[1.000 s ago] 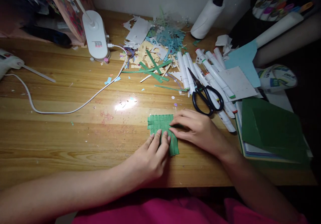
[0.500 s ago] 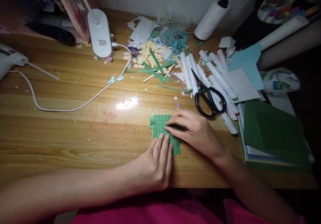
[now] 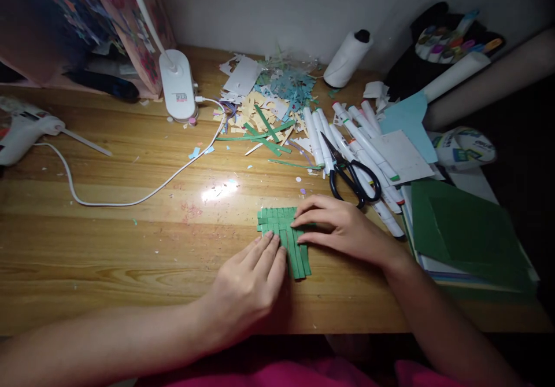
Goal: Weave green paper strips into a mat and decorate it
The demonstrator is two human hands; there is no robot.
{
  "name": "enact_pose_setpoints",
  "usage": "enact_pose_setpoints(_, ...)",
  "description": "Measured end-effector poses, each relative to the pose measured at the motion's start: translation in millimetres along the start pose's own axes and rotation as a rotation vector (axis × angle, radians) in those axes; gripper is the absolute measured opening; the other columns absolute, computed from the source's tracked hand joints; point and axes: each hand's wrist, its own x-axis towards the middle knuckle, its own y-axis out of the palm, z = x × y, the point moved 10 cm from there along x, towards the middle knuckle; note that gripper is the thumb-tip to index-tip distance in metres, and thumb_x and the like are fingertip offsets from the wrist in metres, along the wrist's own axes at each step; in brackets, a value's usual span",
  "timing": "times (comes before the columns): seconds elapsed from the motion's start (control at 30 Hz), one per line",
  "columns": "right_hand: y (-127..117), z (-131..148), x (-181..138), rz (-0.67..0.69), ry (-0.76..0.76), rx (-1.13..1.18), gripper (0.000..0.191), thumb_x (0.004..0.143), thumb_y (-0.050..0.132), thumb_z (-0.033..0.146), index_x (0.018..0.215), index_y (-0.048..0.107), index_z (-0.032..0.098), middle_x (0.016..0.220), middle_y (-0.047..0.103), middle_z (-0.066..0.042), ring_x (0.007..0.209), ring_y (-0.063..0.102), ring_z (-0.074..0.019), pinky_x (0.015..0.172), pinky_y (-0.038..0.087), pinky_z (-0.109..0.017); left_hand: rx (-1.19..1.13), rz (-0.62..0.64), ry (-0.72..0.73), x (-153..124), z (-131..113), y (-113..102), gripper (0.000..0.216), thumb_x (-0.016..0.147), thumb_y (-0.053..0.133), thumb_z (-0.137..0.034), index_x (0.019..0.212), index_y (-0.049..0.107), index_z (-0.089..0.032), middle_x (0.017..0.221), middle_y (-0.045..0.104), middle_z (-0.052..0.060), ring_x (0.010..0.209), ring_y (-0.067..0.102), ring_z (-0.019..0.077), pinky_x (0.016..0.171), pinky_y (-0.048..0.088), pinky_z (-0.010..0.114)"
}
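Observation:
A small mat of woven green paper strips (image 3: 277, 219) lies flat on the table in front of me. Its upper part is tightly woven, while loose strip ends (image 3: 299, 262) hang towards me. My left hand (image 3: 254, 274) rests on its lower left, fingers stretched out and lying flat over the strips. At the mat's right edge, my right hand (image 3: 347, 231) touches the paper with its fingertips, thumb and forefinger apart. A bit of green strip shows in the gap between them. The left fingers hide part of the weave.
Black-handled scissors (image 3: 353, 179) lie on white markers (image 3: 368, 150) beyond my right hand. Paper scraps (image 3: 255, 115) are heaped at the back. A lamp base (image 3: 178, 95) with a white cable, a glue gun (image 3: 28, 129) and green sheets (image 3: 468, 231) stand or lie around.
My left hand has slid left and down over the mat, uncovering more of the vertical strips. The right hand stays at the right edge. The whole view has shifted slightly.

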Motion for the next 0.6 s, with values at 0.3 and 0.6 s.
enact_pose_setpoints(0.3,3.1,-3.6,5.0,-0.047,0.010,0.030,0.020,0.078,0.071,0.025,0.097,0.069,0.019,0.093,0.062,-0.004,0.089,0.060,-0.0158,0.082,0.048,-0.027,0.083,-0.007,0.067,-4.8,-13.1,10.7,0.039,0.088,0.026,-0.003,0.099,0.064,-0.001,0.102,0.069,0.022,0.096,0.068,0.0252,0.074,0.057,0.030)
enact_pose_setpoints(0.6,0.4,11.1,5.0,-0.106,-0.035,-0.066,0.008,0.083,0.062,0.016,0.090,0.066,0.016,0.088,0.063,-0.005,0.085,0.061,-0.0156,0.081,0.048,-0.028,0.178,0.032,0.048,-5.5,-18.2,18.2,0.039,0.088,0.031,-0.005,0.115,0.058,-0.001,0.105,0.068,0.020,0.097,0.067,0.0259,0.075,0.057,0.030)
